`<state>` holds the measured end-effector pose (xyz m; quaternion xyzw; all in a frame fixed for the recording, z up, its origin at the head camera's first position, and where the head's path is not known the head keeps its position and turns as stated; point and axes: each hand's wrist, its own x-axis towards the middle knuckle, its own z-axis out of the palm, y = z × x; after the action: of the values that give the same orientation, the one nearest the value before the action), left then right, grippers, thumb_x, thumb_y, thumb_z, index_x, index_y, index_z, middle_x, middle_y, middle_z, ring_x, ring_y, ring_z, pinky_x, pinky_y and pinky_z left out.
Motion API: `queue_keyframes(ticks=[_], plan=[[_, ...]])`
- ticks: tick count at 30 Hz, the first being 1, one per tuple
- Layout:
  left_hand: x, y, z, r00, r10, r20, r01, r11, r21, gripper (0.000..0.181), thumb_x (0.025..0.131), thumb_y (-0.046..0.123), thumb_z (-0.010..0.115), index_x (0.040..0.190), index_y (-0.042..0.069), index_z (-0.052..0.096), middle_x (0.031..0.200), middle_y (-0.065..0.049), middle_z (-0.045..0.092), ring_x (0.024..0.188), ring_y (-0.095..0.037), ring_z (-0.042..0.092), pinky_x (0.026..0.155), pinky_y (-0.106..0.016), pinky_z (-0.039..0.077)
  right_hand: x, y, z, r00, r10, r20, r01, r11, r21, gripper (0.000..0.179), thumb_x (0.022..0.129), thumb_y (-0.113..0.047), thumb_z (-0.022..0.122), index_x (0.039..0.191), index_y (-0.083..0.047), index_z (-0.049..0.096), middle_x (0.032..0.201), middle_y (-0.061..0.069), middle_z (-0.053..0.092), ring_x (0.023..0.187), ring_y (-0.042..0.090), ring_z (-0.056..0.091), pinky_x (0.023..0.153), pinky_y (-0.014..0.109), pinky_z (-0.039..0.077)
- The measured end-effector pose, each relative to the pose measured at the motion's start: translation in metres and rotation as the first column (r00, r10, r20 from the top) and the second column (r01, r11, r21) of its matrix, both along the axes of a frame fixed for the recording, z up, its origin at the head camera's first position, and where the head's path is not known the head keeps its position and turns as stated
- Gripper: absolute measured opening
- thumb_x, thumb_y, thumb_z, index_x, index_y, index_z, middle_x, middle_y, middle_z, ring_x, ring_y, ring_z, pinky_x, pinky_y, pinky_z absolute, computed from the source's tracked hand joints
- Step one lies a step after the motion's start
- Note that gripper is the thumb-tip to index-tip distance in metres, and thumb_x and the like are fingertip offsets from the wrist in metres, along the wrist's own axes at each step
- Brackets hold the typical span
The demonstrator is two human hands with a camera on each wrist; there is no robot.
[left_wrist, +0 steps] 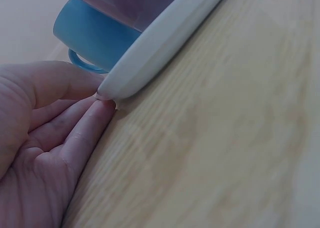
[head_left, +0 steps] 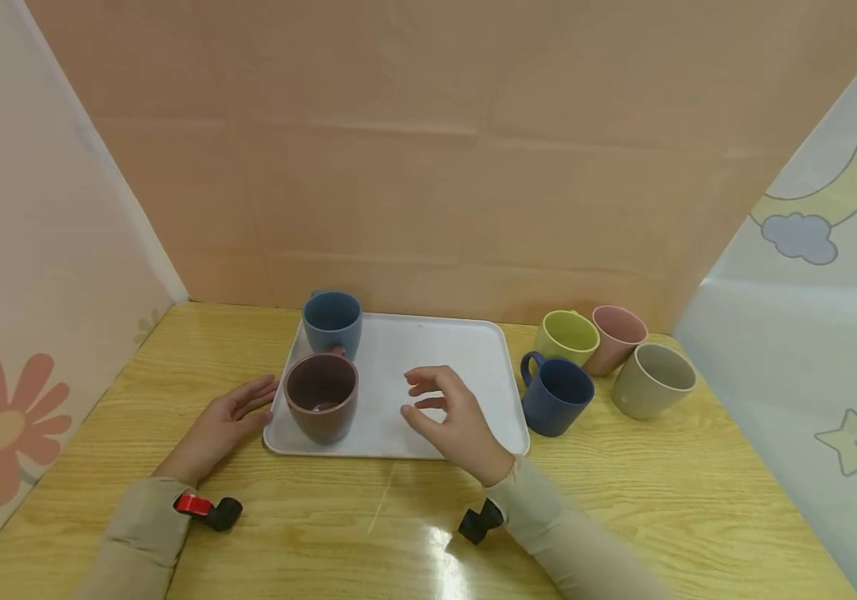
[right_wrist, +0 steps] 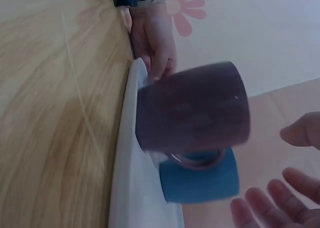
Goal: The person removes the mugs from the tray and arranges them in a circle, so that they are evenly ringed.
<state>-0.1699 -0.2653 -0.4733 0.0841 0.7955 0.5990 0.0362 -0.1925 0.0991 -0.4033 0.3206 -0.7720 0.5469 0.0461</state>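
A white tray (head_left: 428, 392) lies on the wooden table. My left hand (head_left: 222, 432) is at the tray's left side; in the left wrist view its thumb and fingertips (left_wrist: 106, 104) pinch the rim. On the tray's left part stand a brownish-purple mug (head_left: 323, 408) in front and a blue mug (head_left: 333, 321) behind it, both upright. My right hand (head_left: 458, 421) hovers over the tray's middle, right of the purple mug. Its fingers are loosely curved and apart from the thumb, with nothing between them. In the right wrist view, its fingers (right_wrist: 272, 200) are apart from both mugs.
Right of the tray stand a navy mug (head_left: 558, 404), a yellow-green mug (head_left: 559, 337), a pink mug (head_left: 611, 350) and a beige mug (head_left: 646, 392), close together. The navy one is beside the tray's right rim. Behind the table rises an orange-brown backdrop (head_left: 428, 167).
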Motion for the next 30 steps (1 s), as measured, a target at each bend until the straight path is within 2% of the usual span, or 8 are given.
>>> queue_keyframes(ticks=[6, 10, 13, 19, 25, 29, 30], plan=[[0.002, -0.001, -0.001, 1.000, 0.002, -0.009, -0.002, 1.000, 0.016, 0.068, 0.103, 0.019, 0.063, 0.158, -0.002, 0.029, 0.154, -0.025, 0.042, 0.125, 0.010, 0.047, 0.097, -0.007, 0.040, -0.007, -0.038, -0.009, 0.981, 0.059, 0.185, -0.074, 0.994, 0.077, 0.064, 0.088, -0.015, 0.079, 0.143, -0.004, 0.049, 0.140, 0.018, 0.051, 0.124, 0.030, 0.054, 0.101, 0.047, 0.050], [0.001, 0.000, -0.001, 1.000, -0.001, -0.017, 0.002, 0.999, 0.032, 0.068, 0.103, 0.017, 0.063, 0.157, -0.003, 0.029, 0.153, -0.027, 0.042, 0.123, 0.011, 0.048, 0.096, -0.007, 0.041, -0.009, -0.057, -0.013, 0.963, 0.070, 0.259, -0.097, 0.991, 0.094, 0.086, 0.085, -0.021, 0.083, 0.155, -0.005, 0.035, 0.149, 0.013, 0.045, 0.133, 0.027, 0.048, 0.108, 0.045, 0.045], [0.000, 0.000, -0.001, 1.000, 0.002, -0.011, -0.002, 0.999, 0.032, 0.068, 0.102, 0.019, 0.063, 0.158, -0.002, 0.029, 0.153, -0.025, 0.042, 0.124, 0.009, 0.048, 0.096, -0.008, 0.041, -0.010, -0.070, -0.016, 0.961, 0.063, 0.269, -0.092, 0.991, 0.094, 0.096, 0.084, -0.024, 0.085, 0.158, -0.007, 0.028, 0.151, 0.007, 0.042, 0.135, 0.022, 0.047, 0.109, 0.040, 0.044], [0.000, 0.000, 0.000, 1.000, 0.005, -0.011, -0.005, 1.000, 0.014, 0.068, 0.103, 0.020, 0.063, 0.158, -0.001, 0.029, 0.153, -0.025, 0.043, 0.127, 0.005, 0.048, 0.096, -0.008, 0.041, -0.010, -0.089, -0.022, 0.968, 0.058, 0.245, -0.069, 0.997, 0.033, 0.094, 0.079, -0.020, 0.089, 0.155, -0.013, 0.034, 0.148, 0.000, 0.044, 0.133, 0.015, 0.046, 0.108, 0.036, 0.044], [-0.001, 0.001, -0.001, 1.000, 0.008, 0.001, -0.008, 1.000, 0.014, 0.068, 0.103, 0.020, 0.063, 0.158, 0.000, 0.029, 0.154, -0.024, 0.042, 0.124, 0.011, 0.048, 0.096, -0.008, 0.041, -0.004, -0.093, -0.017, 0.959, 0.055, 0.279, -0.058, 0.998, 0.005, 0.088, 0.079, -0.019, 0.089, 0.151, -0.014, 0.039, 0.145, -0.001, 0.046, 0.133, 0.015, 0.046, 0.109, 0.036, 0.043], [0.000, 0.001, 0.000, 1.000, 0.007, -0.003, -0.007, 1.000, 0.011, 0.068, 0.103, 0.020, 0.063, 0.158, -0.001, 0.029, 0.154, -0.024, 0.042, 0.125, 0.008, 0.048, 0.096, -0.008, 0.041, -0.006, -0.093, -0.019, 0.962, 0.048, 0.270, -0.052, 0.999, 0.008, 0.088, 0.077, -0.020, 0.091, 0.150, -0.016, 0.040, 0.143, -0.004, 0.048, 0.130, 0.014, 0.048, 0.107, 0.036, 0.045], [0.000, 0.001, 0.000, 1.000, 0.008, -0.002, -0.008, 1.000, 0.011, 0.068, 0.103, 0.020, 0.063, 0.158, 0.000, 0.029, 0.154, -0.024, 0.042, 0.126, 0.007, 0.048, 0.096, -0.008, 0.041, -0.009, -0.093, -0.025, 0.965, 0.044, 0.260, -0.048, 0.999, 0.010, 0.088, 0.076, -0.023, 0.092, 0.149, -0.018, 0.041, 0.141, -0.007, 0.049, 0.129, 0.010, 0.048, 0.106, 0.034, 0.045]])
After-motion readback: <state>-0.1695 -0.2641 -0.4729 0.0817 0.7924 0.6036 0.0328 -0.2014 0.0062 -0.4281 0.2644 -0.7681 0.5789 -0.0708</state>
